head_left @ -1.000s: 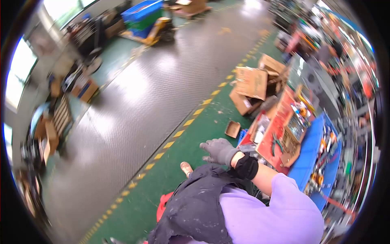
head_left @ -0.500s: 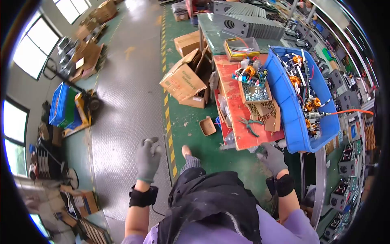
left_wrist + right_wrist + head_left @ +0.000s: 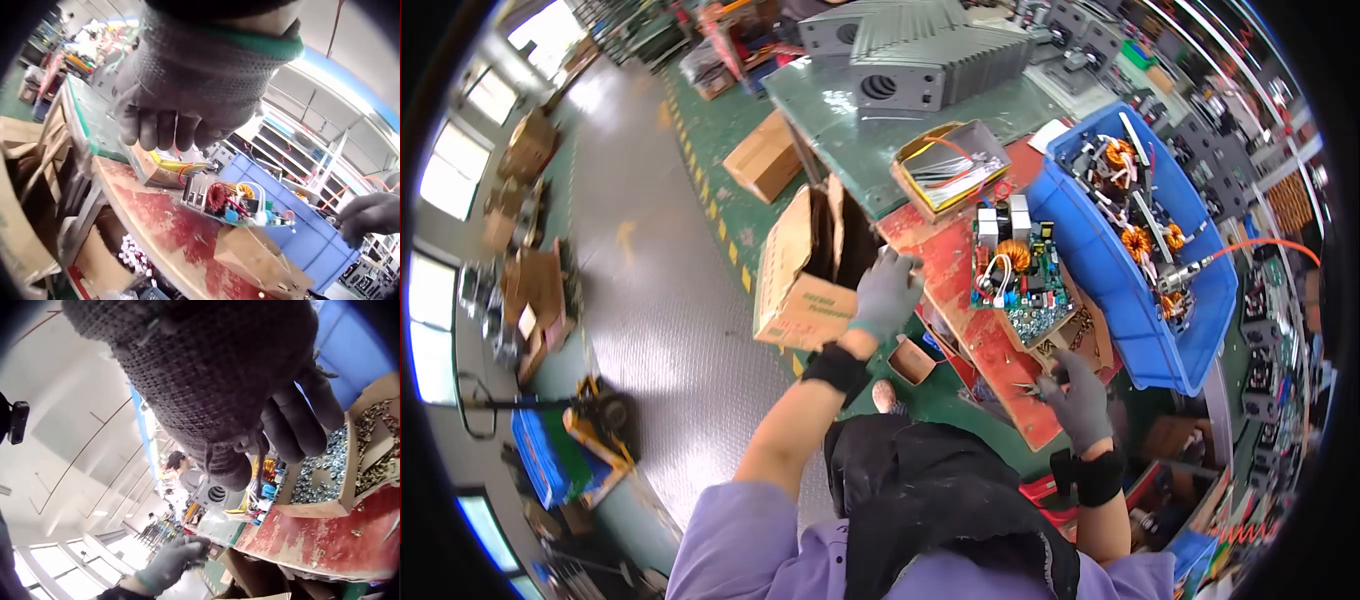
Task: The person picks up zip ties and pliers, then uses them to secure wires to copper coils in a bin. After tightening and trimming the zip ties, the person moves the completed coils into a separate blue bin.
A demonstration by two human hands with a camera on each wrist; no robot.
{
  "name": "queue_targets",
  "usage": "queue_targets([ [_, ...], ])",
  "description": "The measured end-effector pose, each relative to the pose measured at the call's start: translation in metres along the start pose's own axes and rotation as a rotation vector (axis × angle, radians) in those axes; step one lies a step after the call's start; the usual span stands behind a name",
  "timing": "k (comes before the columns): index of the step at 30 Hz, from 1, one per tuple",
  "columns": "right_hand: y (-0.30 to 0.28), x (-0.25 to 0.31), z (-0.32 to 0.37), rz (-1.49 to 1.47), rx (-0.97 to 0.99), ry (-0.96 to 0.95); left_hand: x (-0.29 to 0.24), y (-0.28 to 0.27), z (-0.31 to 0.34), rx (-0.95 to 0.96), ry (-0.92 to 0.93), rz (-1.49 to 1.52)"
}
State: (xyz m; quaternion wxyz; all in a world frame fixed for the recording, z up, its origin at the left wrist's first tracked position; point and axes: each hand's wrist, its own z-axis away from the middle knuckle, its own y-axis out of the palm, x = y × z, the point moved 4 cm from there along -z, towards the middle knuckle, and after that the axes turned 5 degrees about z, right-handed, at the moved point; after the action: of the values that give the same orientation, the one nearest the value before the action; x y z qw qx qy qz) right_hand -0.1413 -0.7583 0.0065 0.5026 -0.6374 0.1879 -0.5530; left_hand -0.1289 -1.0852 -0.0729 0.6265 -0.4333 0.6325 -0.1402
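My gloved left hand (image 3: 888, 295) hangs in the air by the left edge of the red worktable (image 3: 945, 250), its fingers loosely bent and nothing in them. The gloved right hand (image 3: 1080, 402) hovers over the table's near end, and in the right wrist view its fingers (image 3: 300, 428) droop beside a carton of small screws (image 3: 319, 509). Pliers (image 3: 1026, 388) lie on the tabletop right at the right fingertips, partly hidden by that hand. A green circuit board (image 3: 1032, 285) with a copper coil (image 3: 1013, 256) rests on the screw carton.
A blue bin (image 3: 1080, 285) full of coils and parts stands right of the table. Behind are an open box of thin strips (image 3: 948, 170) and stacked grey metal panels (image 3: 940, 85). Torn cardboard boxes (image 3: 805, 305) sit on the floor to the left.
The view has swung right and nearer the worktable. Both hands have come closer to it, the left rising toward its edge, the right now over the pliers' end.
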Motion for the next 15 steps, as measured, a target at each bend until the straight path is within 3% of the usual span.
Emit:
queue_targets([
  [1, 0.002, -0.008, 0.009, 0.023, -0.005, 0.102, -0.007, 0.006, -0.036, 0.057, 0.018, -0.072],
  [3, -0.002, -0.016, 0.03, 0.029, -0.045, 0.203, -0.005, 0.037, -0.104, -0.004, 0.19, -0.182],
  [4, -0.003, -0.021, 0.042, 0.033, -0.065, 0.267, -0.015, 0.044, -0.134, 0.108, 0.111, -0.198],
  [5, -0.002, -0.028, 0.056, 0.04, -0.081, 0.298, -0.007, 0.062, -0.159, 0.071, 0.141, -0.18],
  [6, 0.0, -0.038, 0.068, 0.023, -0.107, 0.35, -0.014, 0.065, -0.178, 0.27, -0.005, -0.252],
  [15, -0.016, -0.083, 0.127, -0.247, -0.273, 0.685, 0.009, 0.111, -0.232, 0.303, 0.005, -0.634],
])
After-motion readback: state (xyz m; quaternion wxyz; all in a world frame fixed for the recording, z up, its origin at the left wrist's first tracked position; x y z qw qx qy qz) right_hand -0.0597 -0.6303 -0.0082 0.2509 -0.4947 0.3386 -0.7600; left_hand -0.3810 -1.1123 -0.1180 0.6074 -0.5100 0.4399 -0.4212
